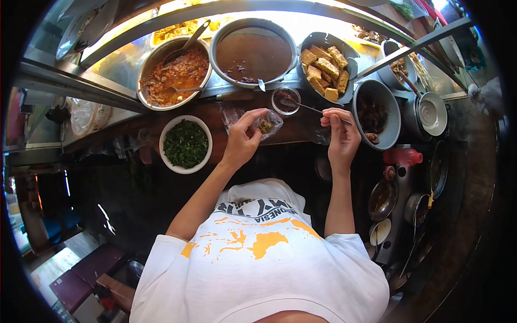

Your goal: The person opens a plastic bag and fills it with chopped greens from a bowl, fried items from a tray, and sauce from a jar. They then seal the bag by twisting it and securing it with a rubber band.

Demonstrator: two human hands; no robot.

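My left hand (244, 139) is closed on the edge of a small clear plastic bag (273, 123), which has a little food in its bottom. In my right hand (342, 134) is the handle of a long metal spoon (307, 106), its bowl end down in a small clear jar (285, 101) of dark red sauce. The jar stands just beyond the bag. To the left of my left hand is a white bowl (163, 161) of chopped green leaves. A grey bowl (397, 116) of dark food pieces sits right of my right hand.
Behind the jar stand a pot (145, 97) of red stew with spoons, a large pot (292, 43) of brown broth, and a bowl (353, 64) of fried tofu and tempeh. A knife (235, 96) lies before the broth. Pans and a pink bottle (403, 156) are at right.
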